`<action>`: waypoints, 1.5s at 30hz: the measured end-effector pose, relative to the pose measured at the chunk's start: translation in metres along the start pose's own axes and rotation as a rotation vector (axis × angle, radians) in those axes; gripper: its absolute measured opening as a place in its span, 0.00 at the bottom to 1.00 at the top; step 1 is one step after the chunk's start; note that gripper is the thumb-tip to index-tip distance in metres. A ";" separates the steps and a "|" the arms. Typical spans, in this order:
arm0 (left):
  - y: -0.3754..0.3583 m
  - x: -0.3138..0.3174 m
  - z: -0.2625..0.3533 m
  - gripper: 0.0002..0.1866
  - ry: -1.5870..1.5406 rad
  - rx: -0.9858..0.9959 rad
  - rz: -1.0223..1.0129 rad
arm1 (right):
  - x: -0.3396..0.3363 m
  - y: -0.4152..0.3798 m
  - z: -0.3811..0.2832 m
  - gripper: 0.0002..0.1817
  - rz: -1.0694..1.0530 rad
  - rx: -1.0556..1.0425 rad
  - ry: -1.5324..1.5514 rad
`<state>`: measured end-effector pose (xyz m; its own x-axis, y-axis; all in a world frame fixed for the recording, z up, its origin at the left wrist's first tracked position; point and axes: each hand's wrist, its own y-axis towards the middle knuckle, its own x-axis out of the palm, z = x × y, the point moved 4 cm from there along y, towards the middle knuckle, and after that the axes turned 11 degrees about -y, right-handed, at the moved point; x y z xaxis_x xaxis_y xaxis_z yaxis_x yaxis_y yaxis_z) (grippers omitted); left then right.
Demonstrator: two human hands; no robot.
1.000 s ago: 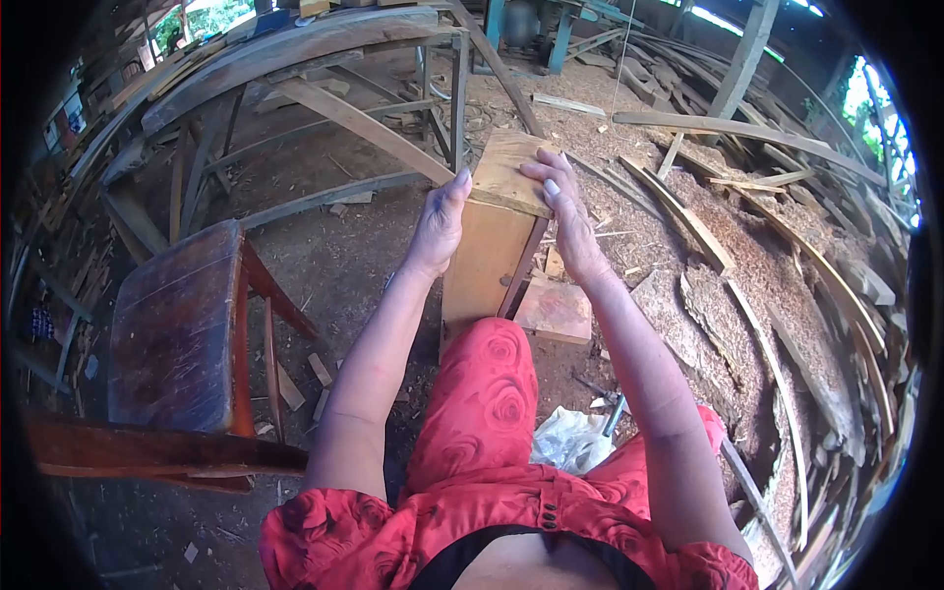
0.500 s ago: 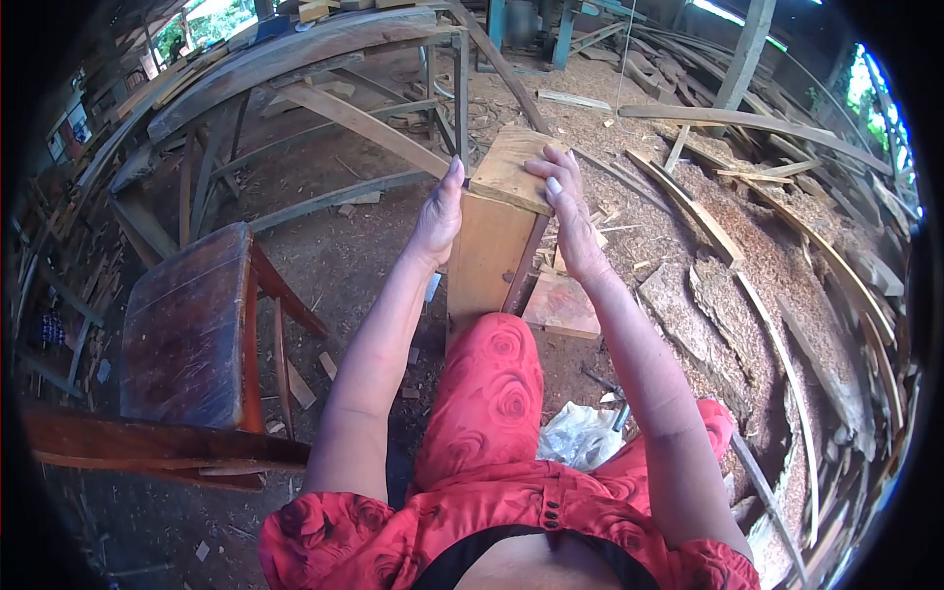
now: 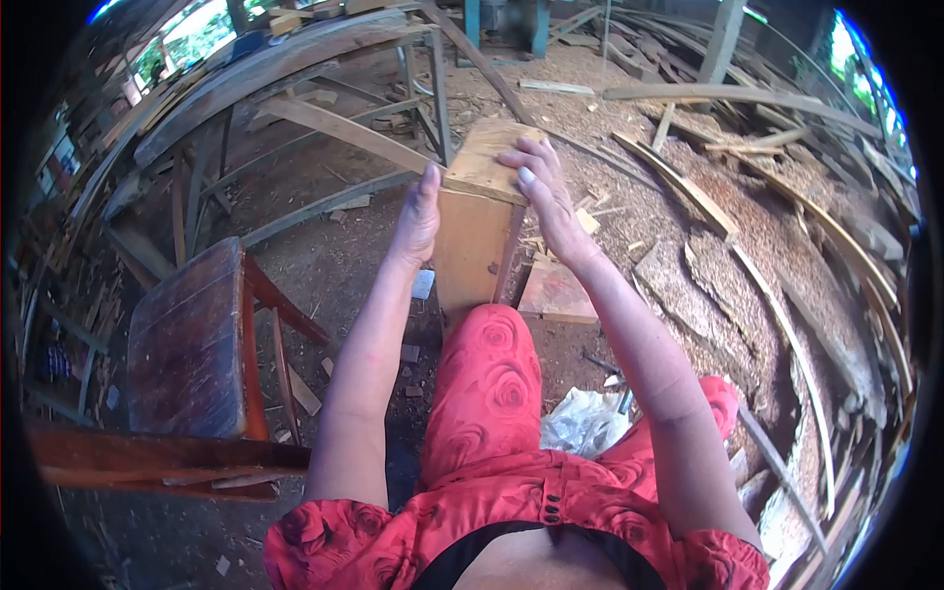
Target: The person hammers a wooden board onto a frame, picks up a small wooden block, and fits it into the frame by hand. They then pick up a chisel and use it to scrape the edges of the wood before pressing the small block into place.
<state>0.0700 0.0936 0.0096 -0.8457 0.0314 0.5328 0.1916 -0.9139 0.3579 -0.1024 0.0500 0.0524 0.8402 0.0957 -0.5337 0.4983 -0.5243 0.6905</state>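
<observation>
A wooden box (image 3: 475, 246) stands upright in front of my knee, its lighter top board (image 3: 497, 152) facing up. My left hand (image 3: 418, 221) holds the box's left upper edge, thumb pointing up and the other fingers hidden behind the side. On the right, my right hand (image 3: 546, 202) grips the top corner, with fingers lying over the top board and the thumb at its front edge. The box's lower end is hidden behind my knee.
A worn wooden chair (image 3: 187, 339) stands at left, and a long workbench (image 3: 265, 84) at the back left. A flat wood block (image 3: 559, 292) and a plastic bag (image 3: 582, 423) lie on the ground. Curved strips (image 3: 678, 182) and sawdust cover the right side.
The whole view has shifted a little, so the box and both hands appear slightly further left and up. Their hold on the box looks the same.
</observation>
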 end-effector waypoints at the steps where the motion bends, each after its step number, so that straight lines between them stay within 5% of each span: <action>1: -0.001 -0.001 0.001 0.37 -0.002 -0.050 -0.082 | -0.002 0.000 0.001 0.22 0.014 0.024 -0.003; 5: 0.007 -0.018 -0.005 0.38 0.191 0.128 -0.078 | -0.012 0.001 -0.003 0.23 0.033 -0.013 0.001; 7: 0.009 -0.011 -0.005 0.37 0.132 0.045 -0.078 | -0.018 -0.006 -0.002 0.27 -0.148 -0.010 0.037; 13: 0.006 0.000 0.006 0.29 0.106 0.029 -0.030 | -0.029 -0.055 0.023 0.28 -0.131 0.162 0.206; 21: 0.012 -0.006 0.010 0.16 0.138 0.088 0.177 | 0.009 -0.212 0.165 0.25 -0.272 0.906 0.211; 26: 0.016 -0.001 0.005 0.16 0.088 0.187 0.215 | 0.004 -0.213 0.163 0.21 -0.290 0.928 0.148; 35: 0.002 0.012 0.007 0.17 0.137 0.360 0.352 | 0.058 -0.195 0.103 0.24 -0.478 0.662 0.190; 45: -0.004 0.038 0.000 0.17 0.147 0.445 0.542 | 0.005 -0.159 0.103 0.27 -0.313 0.631 0.147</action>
<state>0.0376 0.0982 0.0283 -0.6260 -0.4638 0.6270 0.7625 -0.5327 0.3672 -0.1989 0.0468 -0.1100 0.7201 0.4113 -0.5589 0.5393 -0.8385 0.0777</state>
